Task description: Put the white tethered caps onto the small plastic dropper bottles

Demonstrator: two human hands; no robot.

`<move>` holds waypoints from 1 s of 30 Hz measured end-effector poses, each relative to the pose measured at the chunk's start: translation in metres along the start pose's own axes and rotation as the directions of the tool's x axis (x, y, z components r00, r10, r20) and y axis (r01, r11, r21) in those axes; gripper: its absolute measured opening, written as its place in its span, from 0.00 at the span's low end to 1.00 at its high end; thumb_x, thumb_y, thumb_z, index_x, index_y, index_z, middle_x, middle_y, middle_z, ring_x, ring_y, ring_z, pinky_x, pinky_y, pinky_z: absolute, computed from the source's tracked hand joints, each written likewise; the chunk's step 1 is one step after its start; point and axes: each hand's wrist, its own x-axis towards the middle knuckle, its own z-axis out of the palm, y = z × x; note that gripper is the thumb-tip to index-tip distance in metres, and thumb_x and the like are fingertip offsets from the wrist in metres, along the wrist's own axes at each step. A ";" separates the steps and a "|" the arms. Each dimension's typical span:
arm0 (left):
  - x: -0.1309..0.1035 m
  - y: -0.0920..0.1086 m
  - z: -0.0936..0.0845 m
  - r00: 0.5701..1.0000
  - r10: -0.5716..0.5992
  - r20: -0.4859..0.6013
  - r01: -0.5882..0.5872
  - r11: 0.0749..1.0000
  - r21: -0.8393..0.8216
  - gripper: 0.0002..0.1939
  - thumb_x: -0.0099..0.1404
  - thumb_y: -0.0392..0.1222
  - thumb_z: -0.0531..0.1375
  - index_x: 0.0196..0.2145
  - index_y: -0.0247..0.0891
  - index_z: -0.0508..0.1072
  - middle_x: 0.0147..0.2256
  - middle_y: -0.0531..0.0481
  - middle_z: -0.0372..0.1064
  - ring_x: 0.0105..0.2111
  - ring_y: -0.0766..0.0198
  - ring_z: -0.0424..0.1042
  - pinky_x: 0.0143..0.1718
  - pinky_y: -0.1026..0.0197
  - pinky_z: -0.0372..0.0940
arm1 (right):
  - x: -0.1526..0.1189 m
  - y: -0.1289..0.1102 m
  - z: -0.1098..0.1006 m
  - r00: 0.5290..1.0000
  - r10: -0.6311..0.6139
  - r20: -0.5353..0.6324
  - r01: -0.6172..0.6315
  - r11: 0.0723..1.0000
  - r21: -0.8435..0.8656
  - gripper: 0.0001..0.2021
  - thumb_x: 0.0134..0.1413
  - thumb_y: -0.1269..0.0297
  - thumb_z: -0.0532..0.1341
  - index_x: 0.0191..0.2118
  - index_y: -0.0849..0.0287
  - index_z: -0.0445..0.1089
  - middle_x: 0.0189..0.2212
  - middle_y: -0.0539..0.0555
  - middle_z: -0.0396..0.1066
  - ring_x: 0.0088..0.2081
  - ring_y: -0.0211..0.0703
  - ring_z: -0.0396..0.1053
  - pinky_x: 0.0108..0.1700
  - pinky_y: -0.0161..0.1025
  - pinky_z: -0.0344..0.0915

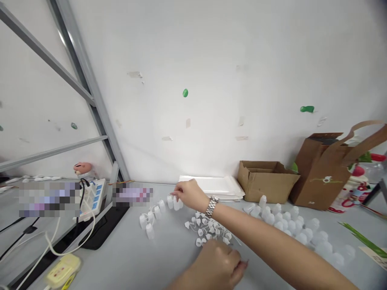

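Observation:
My right hand [190, 194], with a metal watch on its wrist, reaches across to the far left part of the grey table. Its fingers are pinched together at the top of a small translucent white bottle [177, 204]. Other capped bottles [150, 231] stand in a loose curved row to its left. Near the bottom edge, my left hand [218, 264] is blurred, its fingers curled in; whatever they hold is not visible. Just beyond it lies a heap of small white caps with thin stems [211, 230].
Many uncapped translucent bottles [290, 221] lie at the right. Behind are a stack of white sheets [216, 187], an open cardboard box [266, 187] and a brown paper bag [323, 177]. A power strip [93, 201], cables and a yellow case [63, 270] are at the left.

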 end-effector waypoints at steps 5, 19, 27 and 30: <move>-0.002 -0.001 0.011 0.998 0.055 0.000 -0.055 0.997 0.048 0.12 0.55 0.46 0.59 0.19 0.37 0.71 0.15 0.51 0.70 0.15 0.64 0.69 0.14 0.62 0.50 | 0.010 -0.004 0.037 0.994 0.007 0.111 0.006 0.993 -0.116 0.12 0.54 0.71 0.57 0.21 0.60 0.70 0.21 0.50 0.75 0.27 0.38 0.70 0.43 0.39 0.52; -0.003 -0.005 0.013 0.997 0.059 -0.044 -0.060 0.998 -0.011 0.09 0.56 0.44 0.59 0.23 0.37 0.72 0.18 0.50 0.72 0.19 0.62 0.71 0.18 0.61 0.56 | -0.016 -0.004 0.019 0.996 -0.030 -0.079 0.013 0.979 -0.203 0.11 0.60 0.62 0.52 0.42 0.58 0.69 0.33 0.54 0.75 0.36 0.41 0.70 0.43 0.38 0.50; -0.002 0.001 -0.004 0.998 0.051 0.025 -0.051 0.998 0.021 0.10 0.57 0.42 0.58 0.22 0.36 0.69 0.18 0.51 0.71 0.19 0.63 0.70 0.17 0.63 0.54 | -0.125 0.043 -0.047 0.962 0.029 -0.271 -0.138 0.910 -0.391 0.11 0.59 0.64 0.50 0.38 0.57 0.70 0.32 0.54 0.74 0.33 0.43 0.69 0.38 0.40 0.53; 0.000 0.002 -0.011 0.999 -0.007 0.050 0.007 1.000 0.010 0.10 0.60 0.40 0.54 0.24 0.37 0.69 0.19 0.50 0.70 0.20 0.62 0.70 0.21 0.63 0.58 | -0.172 0.074 -0.066 0.917 0.060 -0.393 -0.294 0.768 -0.569 0.15 0.60 0.60 0.47 0.35 0.56 0.71 0.32 0.56 0.73 0.34 0.47 0.69 0.36 0.42 0.53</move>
